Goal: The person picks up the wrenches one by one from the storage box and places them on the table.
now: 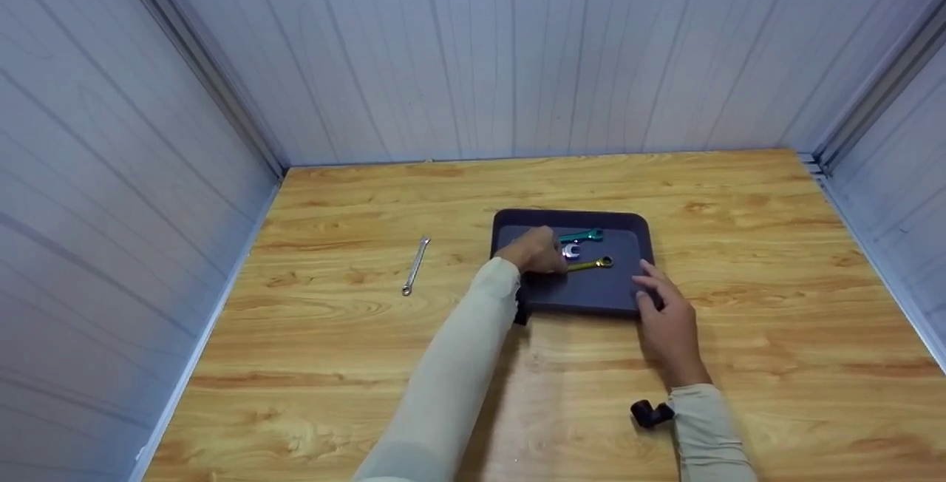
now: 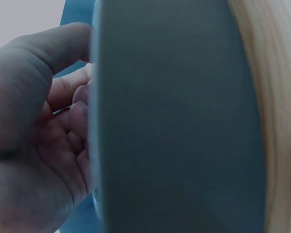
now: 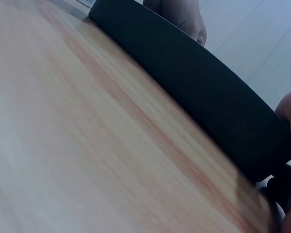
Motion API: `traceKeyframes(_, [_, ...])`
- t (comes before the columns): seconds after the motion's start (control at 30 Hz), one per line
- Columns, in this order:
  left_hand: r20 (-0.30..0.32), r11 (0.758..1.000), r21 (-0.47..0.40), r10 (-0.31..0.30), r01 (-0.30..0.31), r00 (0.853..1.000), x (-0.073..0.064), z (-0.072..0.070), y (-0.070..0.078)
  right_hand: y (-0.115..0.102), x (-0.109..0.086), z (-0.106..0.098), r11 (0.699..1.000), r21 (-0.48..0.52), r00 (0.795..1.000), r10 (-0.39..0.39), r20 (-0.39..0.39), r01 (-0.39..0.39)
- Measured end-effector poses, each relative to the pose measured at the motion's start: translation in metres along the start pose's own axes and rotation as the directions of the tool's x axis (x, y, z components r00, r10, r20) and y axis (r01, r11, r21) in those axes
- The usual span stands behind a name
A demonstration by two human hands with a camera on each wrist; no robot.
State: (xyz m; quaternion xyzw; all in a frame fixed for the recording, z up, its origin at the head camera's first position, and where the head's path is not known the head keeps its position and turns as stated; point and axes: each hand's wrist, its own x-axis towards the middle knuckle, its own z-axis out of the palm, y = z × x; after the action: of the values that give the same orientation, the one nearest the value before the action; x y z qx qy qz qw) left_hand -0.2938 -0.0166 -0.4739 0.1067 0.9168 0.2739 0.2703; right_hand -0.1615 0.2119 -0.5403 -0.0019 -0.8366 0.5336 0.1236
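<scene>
My left hand (image 1: 539,249) reaches into a dark grey tray (image 1: 573,306), its fingers curled at the near ends of the wrenches. A green wrench (image 1: 591,235), a silver wrench (image 1: 571,251) and a yellow wrench (image 1: 602,262) stick out to the right of it. Its fingertips cover their left ends, so which wrench it pinches is hard to see. In the left wrist view, the tray wall (image 2: 179,116) hides the fingertips. My right hand (image 1: 669,323) holds the tray's front right corner, fingers over the rim. Another silver wrench (image 1: 415,267) lies on the table, left of the tray.
The wood-grain table (image 1: 332,364) runs back to a white panelled wall (image 1: 473,60), with more panels at both sides. A black wrist mount (image 1: 652,414) sits by the right sleeve. The tray's outer side (image 3: 194,92) rises from the table in the right wrist view.
</scene>
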Motion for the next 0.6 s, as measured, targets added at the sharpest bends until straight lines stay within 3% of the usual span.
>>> traceKeyframes(0.1, [-0.002, 1.0, 0.024, 0.008, -0.008, 1.0, -0.001, 0.001, 0.0, 0.001, -0.001, 0.0, 1.0, 0.003, 1.0, 0.001, 0.0, -0.001])
traceKeyframes(0.27, [0.013, 0.996, 0.054, 0.071, -0.072, 0.997, -0.001, 0.0, -0.004, 0.001, 0.0, 0.002, 1.0, -0.004, 1.0, -0.01, -0.011, 0.01])
traceKeyframes(0.6, [0.048, 0.995, -0.043, 0.096, -0.093, 0.994, -0.002, 0.0, -0.011, -0.001, 0.0, 0.002, 1.0, -0.002, 1.0, 0.013, -0.003, -0.013])
